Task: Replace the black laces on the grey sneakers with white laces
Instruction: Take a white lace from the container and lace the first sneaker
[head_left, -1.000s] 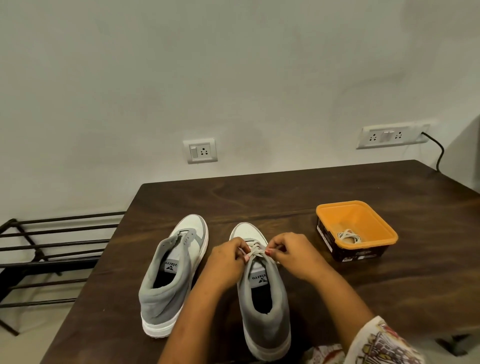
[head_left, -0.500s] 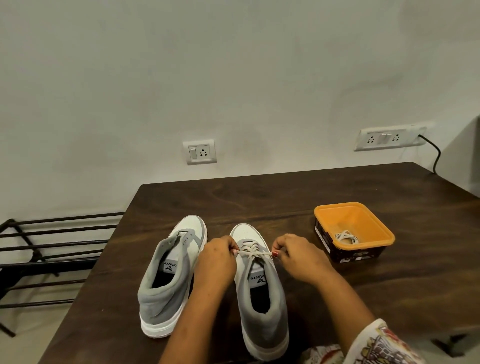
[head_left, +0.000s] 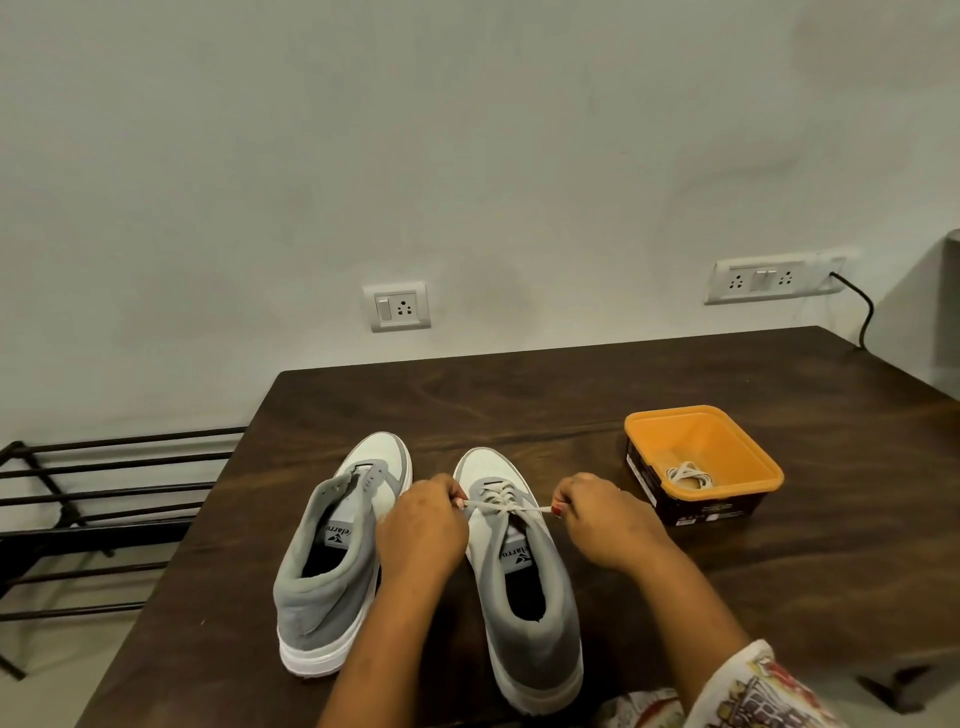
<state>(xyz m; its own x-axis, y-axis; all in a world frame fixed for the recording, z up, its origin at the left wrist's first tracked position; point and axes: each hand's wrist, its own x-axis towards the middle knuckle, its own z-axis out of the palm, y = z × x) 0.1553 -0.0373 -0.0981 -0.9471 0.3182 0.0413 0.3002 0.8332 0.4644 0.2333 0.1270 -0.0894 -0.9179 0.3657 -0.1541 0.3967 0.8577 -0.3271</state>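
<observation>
Two grey and white sneakers stand side by side on the dark wooden table (head_left: 519, 395), toes away from me. The right sneaker (head_left: 524, 597) carries a white lace (head_left: 501, 501) threaded through its eyelets. My left hand (head_left: 421, 530) pinches the lace's left end and my right hand (head_left: 605, 519) pinches its right end, so the lace stretches taut across the shoe's tongue. The left sneaker (head_left: 332, 561) has no lace in its eyelets. Another coiled white lace (head_left: 688, 475) lies inside an orange tub (head_left: 748, 457) to the right.
A black metal rack (head_left: 104, 499) stands on the floor left of the table. Two wall sockets sit above the table's far edge, and a black cable (head_left: 865, 312) hangs from the right one. A patterned sleeve (head_left: 753, 691) covers my right forearm.
My hands have moved apart sideways, pulling the two lace ends outward until the lace runs straight and tight across the right sneaker.
</observation>
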